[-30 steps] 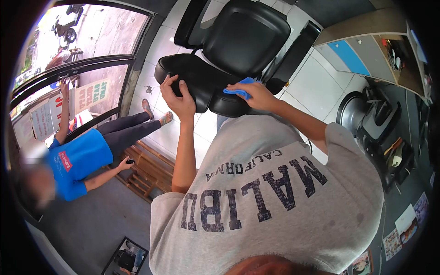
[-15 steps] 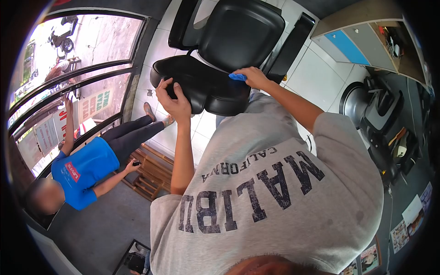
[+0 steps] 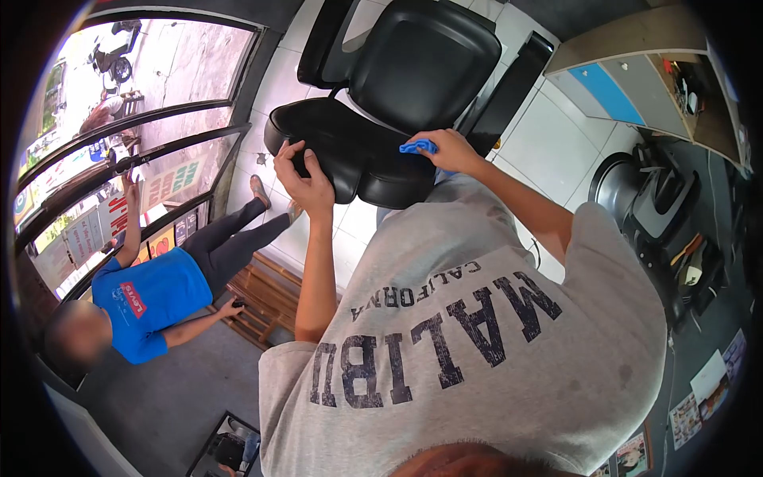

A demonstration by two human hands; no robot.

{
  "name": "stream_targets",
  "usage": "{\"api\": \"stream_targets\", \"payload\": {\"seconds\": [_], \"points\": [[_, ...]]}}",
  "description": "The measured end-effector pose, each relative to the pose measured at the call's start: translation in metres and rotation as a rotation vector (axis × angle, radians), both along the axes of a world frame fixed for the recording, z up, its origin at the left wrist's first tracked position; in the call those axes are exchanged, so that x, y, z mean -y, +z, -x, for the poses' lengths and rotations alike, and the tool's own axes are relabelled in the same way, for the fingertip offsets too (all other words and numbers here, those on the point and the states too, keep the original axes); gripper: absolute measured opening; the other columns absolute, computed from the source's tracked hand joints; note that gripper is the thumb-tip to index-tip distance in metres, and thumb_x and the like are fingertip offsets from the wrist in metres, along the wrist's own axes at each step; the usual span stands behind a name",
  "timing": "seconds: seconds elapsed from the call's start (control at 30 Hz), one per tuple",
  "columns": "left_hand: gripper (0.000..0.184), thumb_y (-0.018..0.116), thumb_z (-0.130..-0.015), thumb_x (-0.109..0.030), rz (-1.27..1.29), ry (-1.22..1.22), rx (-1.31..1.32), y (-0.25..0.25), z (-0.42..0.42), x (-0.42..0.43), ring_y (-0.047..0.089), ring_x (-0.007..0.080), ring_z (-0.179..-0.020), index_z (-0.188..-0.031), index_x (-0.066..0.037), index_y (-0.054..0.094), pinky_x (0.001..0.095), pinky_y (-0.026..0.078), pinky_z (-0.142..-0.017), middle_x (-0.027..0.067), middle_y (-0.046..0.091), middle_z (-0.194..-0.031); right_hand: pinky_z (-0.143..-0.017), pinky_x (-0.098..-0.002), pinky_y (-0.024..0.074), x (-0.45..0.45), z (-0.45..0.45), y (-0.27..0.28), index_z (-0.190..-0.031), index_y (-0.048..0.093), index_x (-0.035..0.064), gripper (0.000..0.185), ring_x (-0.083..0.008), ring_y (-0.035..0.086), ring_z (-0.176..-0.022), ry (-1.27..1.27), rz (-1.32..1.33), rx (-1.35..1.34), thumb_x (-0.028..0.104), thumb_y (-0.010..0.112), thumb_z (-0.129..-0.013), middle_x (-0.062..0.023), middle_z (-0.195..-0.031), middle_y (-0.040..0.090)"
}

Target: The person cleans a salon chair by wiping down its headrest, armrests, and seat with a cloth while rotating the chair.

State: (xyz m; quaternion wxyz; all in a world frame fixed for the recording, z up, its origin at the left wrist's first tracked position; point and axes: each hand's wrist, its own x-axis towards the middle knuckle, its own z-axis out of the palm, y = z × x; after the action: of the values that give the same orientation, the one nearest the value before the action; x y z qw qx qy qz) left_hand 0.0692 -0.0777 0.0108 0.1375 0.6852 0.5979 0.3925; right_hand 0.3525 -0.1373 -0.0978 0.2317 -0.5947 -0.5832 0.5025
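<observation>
**One blue cloth [image 3: 419,147] at the backrest [image 3: 338,135] of a black chair [image 3: 429,67]**

The crumpled cloth is at the right part of the padded backrest, pinched between the thumb and fingers of the wearer's right hand [image 3: 447,151], which hides part of it. The left hand [image 3: 306,181] has its fingers spread and bent over the backrest's left part, with the thumb apart.

The chair's seat lies beyond the backrest, between two armrests; the right armrest [image 3: 509,95] stands just past the right hand. The wearer's grey shirt [image 3: 461,334] fills the lower middle and blocks the floor beneath. To the right are a cabinet [image 3: 608,91] with a blue door and a round metal base [image 3: 616,183]. To the left, near a bamboo bench [image 3: 258,298], a person in a blue shirt [image 3: 163,290] reaches one arm to a glass door [image 3: 191,147] and holds a small dark object [image 3: 238,303] in the other hand.

One second ago, the cloth was spread wider and draped past the fingers; now it is bunched small. The left hand has stayed at the backrest. The door's angle has changed, and an orange poster [image 3: 164,241] now shows below it.
</observation>
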Motion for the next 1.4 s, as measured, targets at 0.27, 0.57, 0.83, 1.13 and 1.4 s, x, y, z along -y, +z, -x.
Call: {"api": "stream_targets", "payload": {"seconds": [0.27,0.57,0.83,1.13,1.4], "points": [[0.016,0.064,-0.101,0.0,0.012,-0.011,0.021,0.006,-0.008,-0.02,0.06,0.0358,-0.134,-0.116,0.003,0.065,0.0456,0.04,-0.117,0.015,0.068,-0.12,-0.093,-0.0475,0.057,-0.071,0.067,-0.089,-0.129,0.077,0.0208,0.028,-0.0396,0.074,-0.109,-0.079,-0.258,-0.234,0.017,0.067,-0.103,-0.0163,-0.117,0.078],[0.018,0.066,-0.099,-0.003,0.002,0.004,0.045,-0.001,-0.005,-0.013,0.058,0.0384,-0.133,-0.116,0.001,0.067,0.0479,0.041,-0.115,0.0174,0.067,-0.121,-0.102,-0.052,0.0559,-0.062,0.038,-0.184,-0.134,0.076,0.0277,0.039,-0.0433,0.072,-0.116,0.089,0.109,0.002,0.017,0.064,-0.098,-0.0152,-0.124,0.078],[0.016,0.065,-0.1,-0.001,0.005,0.009,-0.001,0.005,-0.005,-0.013,0.06,0.0354,-0.131,-0.115,0.002,0.066,0.0455,0.041,-0.115,0.0147,0.068,-0.119,-0.089,-0.0508,0.0598,-0.024,0.026,-0.051,-0.125,0.078,0.0258,0.029,-0.0414,0.076,-0.099,0.033,0.111,0.167,0.023,0.069,-0.098,-0.0159,-0.103,0.08],[0.017,0.064,-0.101,-0.001,0.011,0.002,0.021,-0.001,-0.005,-0.014,0.06,0.0352,-0.13,-0.117,0.003,0.066,0.0453,0.04,-0.117,0.0155,0.067,-0.12,-0.101,-0.0424,0.0596,0.04,0.008,0.07,-0.141,0.072,0.0271,0.071,-0.0313,0.071,-0.125,0.068,-0.349,-0.152,-0.007,0.064,-0.08,-0.0075,-0.14,0.073],[0.019,0.065,-0.1,-0.004,0.0,-0.015,-0.002,0.001,-0.002,-0.013,0.061,0.0393,-0.13,-0.118,0.004,0.066,0.0503,0.042,-0.114,0.0169,0.069,-0.123,-0.102,-0.0412,0.0561,0.063,-0.071,-0.058,-0.144,0.07,0.0231,0.053,-0.0308,0.072,-0.124,0.26,-0.006,-0.047,0.008,0.07,-0.093,-0.0063,-0.144,0.072]]}}
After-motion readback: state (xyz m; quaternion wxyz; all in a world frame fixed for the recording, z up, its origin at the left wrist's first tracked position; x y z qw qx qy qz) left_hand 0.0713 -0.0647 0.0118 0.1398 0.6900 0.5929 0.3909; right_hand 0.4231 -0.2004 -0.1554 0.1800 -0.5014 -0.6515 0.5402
